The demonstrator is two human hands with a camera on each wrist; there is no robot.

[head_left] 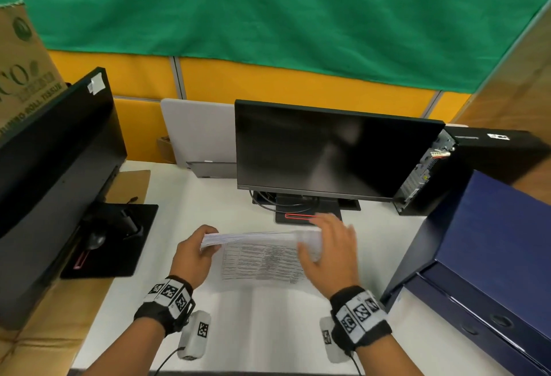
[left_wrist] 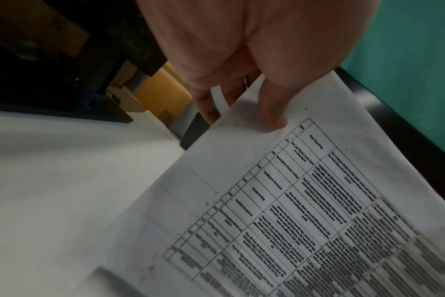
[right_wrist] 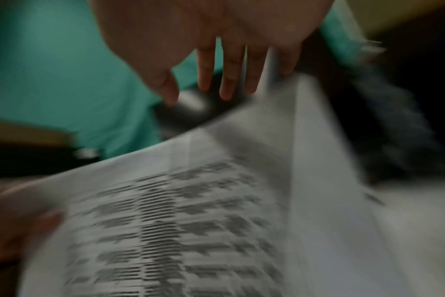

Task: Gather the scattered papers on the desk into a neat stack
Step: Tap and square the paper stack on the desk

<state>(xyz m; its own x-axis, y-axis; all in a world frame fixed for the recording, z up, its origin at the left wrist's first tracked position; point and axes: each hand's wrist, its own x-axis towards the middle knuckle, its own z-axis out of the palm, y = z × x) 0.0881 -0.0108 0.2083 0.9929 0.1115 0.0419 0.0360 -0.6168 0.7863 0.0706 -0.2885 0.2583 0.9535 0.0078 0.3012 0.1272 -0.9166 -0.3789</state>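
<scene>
A stack of printed papers [head_left: 259, 256] stands tilted on its long edge on the white desk [head_left: 253, 331], its table-printed front sheet facing me. My left hand [head_left: 205, 244] grips the stack's left end. In the left wrist view the thumb of the left hand [left_wrist: 229, 94] presses on the front sheet of the papers [left_wrist: 292, 201] and the fingers curl behind. My right hand [head_left: 325, 244] is blurred at the stack's right end. The right wrist view shows the right hand [right_wrist: 203, 80] with straight, spread fingers above the papers [right_wrist: 191, 221], holding nothing.
A dark monitor [head_left: 328, 152] stands just behind the papers, its base close to my right hand. A second monitor [head_left: 53, 152] and a black pad [head_left: 113, 241] are on the left. A blue box [head_left: 492, 241] and a PC tower [head_left: 477, 161] stand to the right.
</scene>
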